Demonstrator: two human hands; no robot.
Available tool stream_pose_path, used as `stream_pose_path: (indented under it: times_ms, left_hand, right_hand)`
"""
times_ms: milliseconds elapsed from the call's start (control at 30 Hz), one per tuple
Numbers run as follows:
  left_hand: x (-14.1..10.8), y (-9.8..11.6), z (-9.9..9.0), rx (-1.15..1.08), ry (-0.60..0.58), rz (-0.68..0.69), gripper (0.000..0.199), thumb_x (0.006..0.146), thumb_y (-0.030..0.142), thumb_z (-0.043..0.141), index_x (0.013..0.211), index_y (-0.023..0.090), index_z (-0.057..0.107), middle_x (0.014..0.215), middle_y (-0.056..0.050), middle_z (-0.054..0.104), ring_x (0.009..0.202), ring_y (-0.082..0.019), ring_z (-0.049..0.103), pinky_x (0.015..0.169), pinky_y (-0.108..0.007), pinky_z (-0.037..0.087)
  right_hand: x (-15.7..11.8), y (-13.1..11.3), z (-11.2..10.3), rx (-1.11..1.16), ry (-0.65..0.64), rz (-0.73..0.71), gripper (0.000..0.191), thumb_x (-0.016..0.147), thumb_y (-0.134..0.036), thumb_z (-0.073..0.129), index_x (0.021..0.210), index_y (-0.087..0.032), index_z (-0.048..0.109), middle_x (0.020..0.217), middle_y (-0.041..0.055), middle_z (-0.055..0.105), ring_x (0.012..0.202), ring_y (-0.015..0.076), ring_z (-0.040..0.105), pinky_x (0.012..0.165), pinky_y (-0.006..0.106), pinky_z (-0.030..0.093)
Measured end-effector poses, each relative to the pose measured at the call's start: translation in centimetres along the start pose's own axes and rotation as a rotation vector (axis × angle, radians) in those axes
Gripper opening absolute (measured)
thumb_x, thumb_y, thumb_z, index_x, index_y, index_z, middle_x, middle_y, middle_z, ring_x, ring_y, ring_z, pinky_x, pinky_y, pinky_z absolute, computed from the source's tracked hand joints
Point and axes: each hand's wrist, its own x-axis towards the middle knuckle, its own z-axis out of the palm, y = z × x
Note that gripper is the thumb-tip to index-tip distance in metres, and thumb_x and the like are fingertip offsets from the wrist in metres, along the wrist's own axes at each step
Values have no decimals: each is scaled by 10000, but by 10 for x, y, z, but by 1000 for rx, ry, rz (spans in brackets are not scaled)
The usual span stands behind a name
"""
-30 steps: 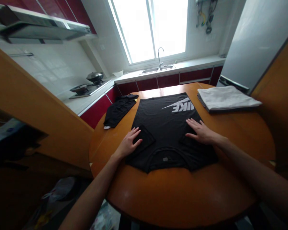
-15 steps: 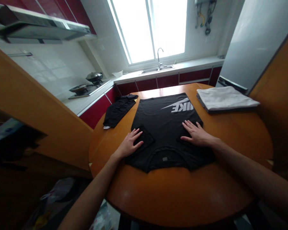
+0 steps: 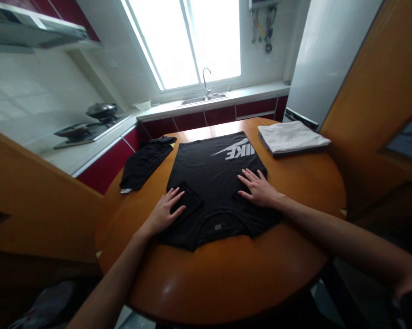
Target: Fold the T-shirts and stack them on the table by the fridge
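A black T-shirt (image 3: 214, 178) with white NIKE lettering lies flat on the round wooden table (image 3: 223, 283), its neckline towards me. Both sleeves are folded inward over the body. My left hand (image 3: 165, 211) rests with fingers spread on the sleeve at the left. On the opposite sleeve lies my right hand (image 3: 259, 188), palm down and fingers apart. Neither hand grips the fabric.
Folded dark clothing (image 3: 146, 162) lies on the table's left side. At the right sits a folded white cloth stack (image 3: 291, 136). Beyond the table are a sink (image 3: 204, 98), a stove with pans (image 3: 101, 111) and a fridge (image 3: 329, 59).
The camera view has turned right, so the scene sits further left in the picture. Both hands stay spread on the folded sleeves, and the T-shirt looks the same.
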Motion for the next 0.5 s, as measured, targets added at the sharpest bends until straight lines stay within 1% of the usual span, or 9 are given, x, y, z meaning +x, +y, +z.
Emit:
stream_pose_path:
  times_ms: [100, 200, 267, 333, 367, 433, 500]
  left_hand:
    - [0, -2, 0, 12, 5, 13, 701, 942, 679, 426, 1480, 235, 498, 1605, -101, 378, 1509, -321, 273, 1202, -556, 274]
    - [1, -4, 1, 18, 14, 19, 709, 940, 687, 416, 1480, 234, 498, 1605, -99, 378, 1507, -322, 278, 1205, -555, 271]
    - [1, -5, 1, 20, 15, 21, 712, 936, 696, 410, 1479, 244, 500, 1605, -91, 380, 1506, -322, 280, 1205, -555, 271]
    - [2, -6, 2, 19, 14, 20, 720, 933, 706, 402, 1482, 249, 496, 1609, -84, 373, 1507, -320, 280, 1207, -549, 271]
    - [2, -6, 2, 18, 12, 17, 726, 932, 711, 398, 1483, 249, 494, 1611, -82, 370, 1506, -320, 280, 1208, -548, 270]
    - [3, -7, 3, 18, 8, 14, 736, 927, 722, 393, 1484, 251, 495, 1612, -79, 369, 1505, -327, 282, 1207, -554, 267]
    - [3, -8, 3, 22, 8, 14, 743, 921, 733, 390, 1480, 255, 500, 1610, -78, 373, 1501, -336, 289, 1205, -563, 267]
  right_hand:
    - [-2, -2, -9, 1, 20, -3, 734, 987, -636, 346, 1557, -176, 375, 1647, 171, 244, 1540, 315, 150, 1216, 607, 47]
    - [-4, 2, -29, 55, 24, 35, 745, 990, -660, 306, 1580, -206, 325, 1660, 146, 211, 1546, 327, 107, 1202, 647, 25]
    - [-8, 5, -43, 108, 57, 64, 727, 1004, -642, 272, 1590, -213, 299, 1663, 130, 210, 1547, 313, 111, 1209, 637, 58]
    - [-15, 7, -49, 147, 102, 67, 694, 1021, -605, 255, 1590, -210, 301, 1660, 121, 231, 1546, 291, 136, 1221, 600, 102]
    - [-19, 7, -48, 154, 121, 64, 678, 1027, -585, 258, 1587, -207, 309, 1659, 119, 238, 1545, 280, 142, 1225, 582, 117]
    - [-29, 5, -39, 136, 139, 60, 648, 1033, -548, 282, 1577, -198, 334, 1660, 118, 238, 1548, 271, 129, 1231, 564, 115]
    - [-38, 3, -27, 99, 124, 62, 624, 1033, -522, 315, 1557, -188, 377, 1655, 127, 247, 1549, 282, 120, 1230, 577, 94]
